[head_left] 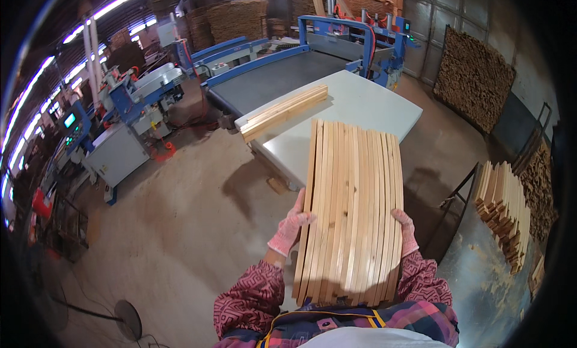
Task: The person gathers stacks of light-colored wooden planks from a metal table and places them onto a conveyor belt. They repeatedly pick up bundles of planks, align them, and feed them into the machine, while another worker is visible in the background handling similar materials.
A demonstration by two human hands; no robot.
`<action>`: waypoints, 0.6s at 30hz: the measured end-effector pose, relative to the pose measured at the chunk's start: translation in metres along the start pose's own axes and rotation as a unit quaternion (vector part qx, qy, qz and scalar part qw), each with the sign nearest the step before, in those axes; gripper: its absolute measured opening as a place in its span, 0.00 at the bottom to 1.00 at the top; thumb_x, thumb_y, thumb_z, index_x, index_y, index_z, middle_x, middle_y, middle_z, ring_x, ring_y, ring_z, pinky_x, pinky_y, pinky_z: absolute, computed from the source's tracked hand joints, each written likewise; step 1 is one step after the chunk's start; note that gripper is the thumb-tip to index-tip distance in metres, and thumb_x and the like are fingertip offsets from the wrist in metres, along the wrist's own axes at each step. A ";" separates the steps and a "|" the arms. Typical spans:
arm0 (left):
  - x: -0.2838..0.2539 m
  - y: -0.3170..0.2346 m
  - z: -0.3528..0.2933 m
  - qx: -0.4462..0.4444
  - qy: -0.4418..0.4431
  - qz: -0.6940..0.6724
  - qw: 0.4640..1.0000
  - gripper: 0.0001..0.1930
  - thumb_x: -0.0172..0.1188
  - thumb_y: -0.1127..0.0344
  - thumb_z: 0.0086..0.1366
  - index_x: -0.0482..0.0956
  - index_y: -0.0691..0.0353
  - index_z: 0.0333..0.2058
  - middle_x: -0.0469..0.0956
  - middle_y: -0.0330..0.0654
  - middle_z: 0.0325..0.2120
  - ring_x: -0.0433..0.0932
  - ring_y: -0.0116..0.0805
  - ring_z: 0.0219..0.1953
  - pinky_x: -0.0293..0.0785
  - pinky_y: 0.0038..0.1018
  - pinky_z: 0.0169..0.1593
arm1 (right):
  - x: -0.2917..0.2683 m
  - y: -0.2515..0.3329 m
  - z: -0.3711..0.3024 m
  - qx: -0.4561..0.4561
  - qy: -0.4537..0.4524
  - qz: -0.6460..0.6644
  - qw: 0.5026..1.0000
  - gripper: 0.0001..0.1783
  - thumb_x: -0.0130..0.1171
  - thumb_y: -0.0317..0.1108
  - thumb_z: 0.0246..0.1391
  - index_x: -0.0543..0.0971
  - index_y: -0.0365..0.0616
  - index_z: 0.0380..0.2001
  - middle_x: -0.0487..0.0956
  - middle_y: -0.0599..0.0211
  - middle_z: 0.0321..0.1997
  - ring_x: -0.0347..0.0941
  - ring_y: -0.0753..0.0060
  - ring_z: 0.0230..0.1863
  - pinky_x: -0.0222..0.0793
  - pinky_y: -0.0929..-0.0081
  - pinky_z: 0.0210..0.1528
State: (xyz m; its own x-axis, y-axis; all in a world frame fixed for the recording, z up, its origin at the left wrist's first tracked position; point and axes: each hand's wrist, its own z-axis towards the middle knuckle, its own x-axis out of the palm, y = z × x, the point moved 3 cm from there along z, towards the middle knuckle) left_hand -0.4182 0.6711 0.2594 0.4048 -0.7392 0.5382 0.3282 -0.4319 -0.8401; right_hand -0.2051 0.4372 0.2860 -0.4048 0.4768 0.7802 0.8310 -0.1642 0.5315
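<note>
A wide bundle of pale wooden strips [351,209], set side by side, is held up in front of my body between both hands. My left hand [290,227], in a pink glove, presses on the bundle's left edge with the thumb over the top face. On the opposite edge my right hand [406,230], gloved the same way, grips from the side; part of its fingers is hidden under the wood. The bundle's far end overlaps the view of a white tabletop [384,101]. A few more strips [285,112] lie together along that tabletop's left side.
Beyond the white top runs a dark conveyor belt [288,71] with a blue-framed machine [354,29] over it. On the right, a metal table [481,276] carries stacked wooden strips [505,209]. A control cabinet [117,158] stands at left, and a round black base [128,320] lies on the floor.
</note>
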 end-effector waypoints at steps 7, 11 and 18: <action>-0.097 -0.023 0.261 -0.149 -0.007 0.569 0.809 0.39 0.57 0.46 0.65 0.58 0.58 0.69 0.56 0.48 0.70 0.51 0.45 0.72 0.50 0.31 0.71 | -0.017 0.047 0.193 -0.180 -0.175 -0.030 0.967 0.27 0.63 0.39 0.56 0.73 0.40 0.57 0.81 0.60 0.47 0.79 0.62 0.42 0.78 0.64 0.47; -0.108 -0.068 0.344 -0.096 0.061 0.793 0.598 0.40 0.53 0.39 0.65 0.58 0.58 0.69 0.53 0.52 0.71 0.43 0.54 0.74 0.41 0.38 0.74 | -0.004 0.042 0.258 -0.253 -0.263 -0.086 0.927 0.41 0.66 0.41 0.56 0.61 0.40 0.68 0.74 0.60 0.58 0.73 0.62 0.54 0.71 0.65 0.55; -0.164 -0.172 0.397 -0.039 -0.049 0.821 0.567 0.46 0.59 0.37 0.60 0.53 0.56 0.70 0.61 0.54 0.67 0.58 0.54 0.68 0.54 0.44 0.70 | 0.036 0.022 0.314 -0.257 -0.352 -0.029 0.900 0.40 0.63 0.39 0.60 0.57 0.44 0.71 0.73 0.60 0.60 0.73 0.63 0.55 0.75 0.64 0.54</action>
State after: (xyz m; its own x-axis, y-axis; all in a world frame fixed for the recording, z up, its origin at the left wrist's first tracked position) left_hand -0.2024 1.0717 0.3425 0.1573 -0.1469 -0.9766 -0.5969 0.7736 -0.2125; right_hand -0.0816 0.7222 0.2225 0.0492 0.8965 0.4403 0.4572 -0.4122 0.7881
